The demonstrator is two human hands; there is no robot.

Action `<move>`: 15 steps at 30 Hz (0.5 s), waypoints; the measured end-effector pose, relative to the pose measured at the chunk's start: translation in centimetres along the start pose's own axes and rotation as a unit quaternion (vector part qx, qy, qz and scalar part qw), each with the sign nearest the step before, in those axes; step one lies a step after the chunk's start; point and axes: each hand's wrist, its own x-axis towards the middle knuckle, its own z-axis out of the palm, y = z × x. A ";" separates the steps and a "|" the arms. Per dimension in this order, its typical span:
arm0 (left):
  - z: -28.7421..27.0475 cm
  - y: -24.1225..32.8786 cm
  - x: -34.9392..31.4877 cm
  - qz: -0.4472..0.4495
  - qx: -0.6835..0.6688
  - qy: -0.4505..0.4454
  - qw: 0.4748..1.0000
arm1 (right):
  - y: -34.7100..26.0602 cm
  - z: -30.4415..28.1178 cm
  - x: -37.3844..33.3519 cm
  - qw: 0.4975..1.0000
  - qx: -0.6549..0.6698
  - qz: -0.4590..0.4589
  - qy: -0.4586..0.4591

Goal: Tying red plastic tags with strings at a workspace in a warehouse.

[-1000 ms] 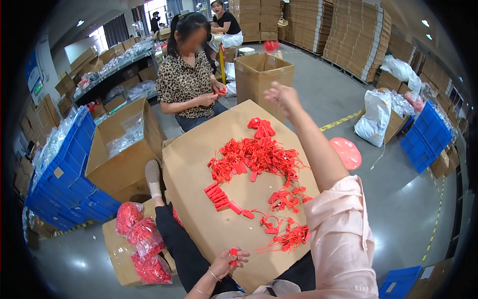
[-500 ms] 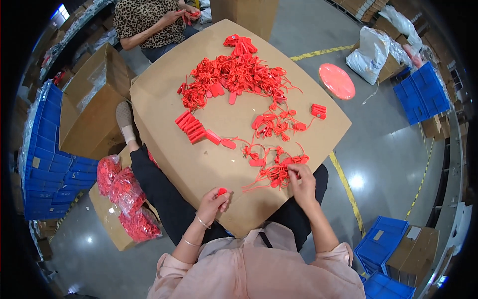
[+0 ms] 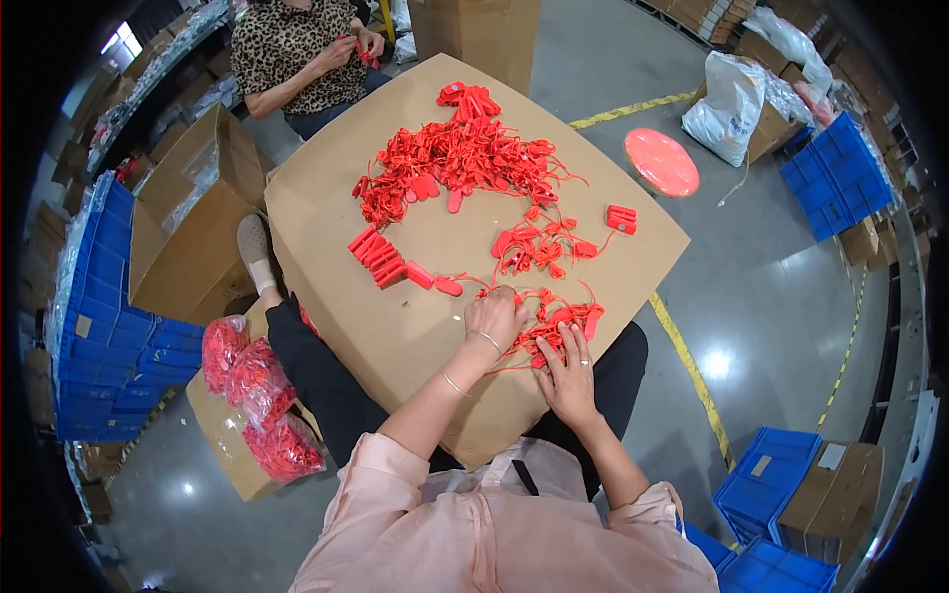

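Note:
On the cardboard tabletop (image 3: 331,168), my left hand (image 3: 494,318) reaches into the near tangle of red cords. Its fingers are curled downward and closed; what they grip is hidden beneath them. My right hand (image 3: 567,378) rests beside it with fingers stretched out over the near red cords (image 3: 522,339), touching them. Flat red tabs with cords, such as this red tab (image 3: 593,322), lie just beyond the right fingertips. A short chain of red tabs (image 3: 420,275) ends close to my left hand.
A big heap of corded red tabs (image 3: 465,153) covers the far tabletop, with a neat row of red pieces (image 3: 376,255) at left. A co-worker's hands (image 3: 364,44) handle something red at far left. Bagged red pieces (image 3: 262,385), blue crates (image 3: 99,316) and a round red stool (image 3: 661,162) stand around.
My left hand has moved right and forward from the near table edge, where it held a small red piece, into the cords. My right hand has shifted slightly nearer and spread its fingers.

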 end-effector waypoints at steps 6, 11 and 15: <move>0.4 -3.8 -1.3 0.008 -0.106 -0.002 0.994 | 3.8 -0.5 3.3 0.999 0.010 -0.042 0.004; -0.9 -6.1 -4.4 -0.120 -0.365 0.003 0.923 | 5.0 -0.3 6.2 1.000 0.018 -0.010 0.021; -3.5 -8.4 -7.5 -0.098 -0.339 0.049 0.934 | 2.8 -0.5 6.2 0.996 -0.037 0.052 0.062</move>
